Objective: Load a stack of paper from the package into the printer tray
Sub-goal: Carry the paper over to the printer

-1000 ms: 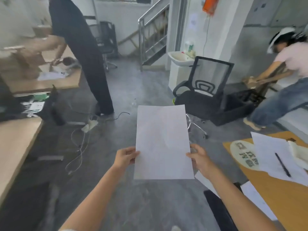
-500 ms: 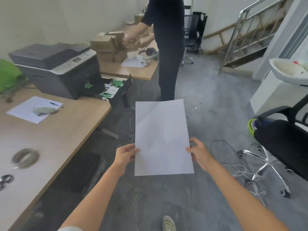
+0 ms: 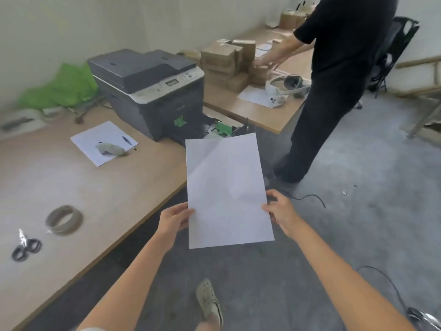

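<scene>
Paper (image 3: 228, 192), a thin white stack held flat and face-up, sits between the two hands above the floor, with the left hand (image 3: 175, 219) pinching its left long edge and the right hand (image 3: 279, 212) pinching the right long edge, both near the lower half of the sheets. Over the last second the view has swung from an office chair and a far desk round to the printer (image 3: 152, 91), which now stands just beyond the paper's far edge and a little to the left of the left hand. That suggests the person has turned to face the machine and the carry is nearly over. The open printer tray (image 3: 218, 129), with its green guides, pokes out from the printer's base directly past the top of the sheets. The stack's long axis runs away from the person, tilted slightly left, its far short edge leading toward the tray. Insertion is not yet begun.
</scene>
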A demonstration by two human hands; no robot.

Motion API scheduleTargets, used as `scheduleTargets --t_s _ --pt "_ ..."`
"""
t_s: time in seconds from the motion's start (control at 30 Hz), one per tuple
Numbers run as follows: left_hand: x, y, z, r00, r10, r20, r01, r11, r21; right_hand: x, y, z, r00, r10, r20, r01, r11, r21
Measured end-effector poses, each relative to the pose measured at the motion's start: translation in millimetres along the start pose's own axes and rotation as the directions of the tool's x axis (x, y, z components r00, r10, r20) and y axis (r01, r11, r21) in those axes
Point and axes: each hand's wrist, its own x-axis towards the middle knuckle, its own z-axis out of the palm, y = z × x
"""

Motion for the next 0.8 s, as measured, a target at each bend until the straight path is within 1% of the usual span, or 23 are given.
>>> scheduleTargets --t_s 0.17,0.27,0.33,0.4,0.5,0.6,0.7,0.73,0.8 --pt "81.5 27.3 -26.3 0.992 -0.085 -0.095 0.075 0.992 -0.106 93.5 -44.5 34.4 0.996 -0.014 0.084 0.017 0.999 -0.033" --pt "119.9 52.4 -43.8 0.99 -0.107 -0.088 0.095 0.986 -0.136 144.7 -70.5 54.3 0.992 -0.005 0.124 0.017 0.995 -0.097" --pt "144.6 70.5 -58.3 0.993 -0.081 -0.083 0.068 0.986 -0.154 178.9 -85.4 68.7 0.987 -0.01 0.16 0.03 0.991 -0.127" --pt "165.2 87.0 -72.1 0.993 -0.049 -0.104 0.036 0.991 -0.128 208.5 -97.5 84.8 0.978 -0.002 0.211 0.037 0.986 -0.163" --pt "182.7 102.6 -90.7 0.977 0.013 -0.214 -0.033 0.995 -0.09 245.5 -109.4 113.1 0.955 0.022 0.296 0.031 0.984 -0.173" --pt "188.8 117.3 -110.7 0.944 0.074 -0.323 -0.092 0.995 -0.042 277.9 -112.8 143.6 0.924 0.058 0.379 0.007 0.986 -0.167" --pt "187.6 133.7 -126.2 0.903 0.13 -0.41 -0.132 0.991 0.024 306.4 -113.9 171.2 0.884 0.109 0.454 -0.008 0.976 -0.219" --pt "186.3 139.8 -130.3 0.883 0.152 -0.445 -0.14 0.988 0.061 315.3 -117.3 179.5 0.886 0.094 0.455 0.022 0.97 -0.243" --pt "184.1 153.4 -135.2 0.844 0.19 -0.501 -0.127 0.979 0.158 331.8 -131.9 194.1 0.9 -0.024 0.434 0.17 0.939 -0.3"
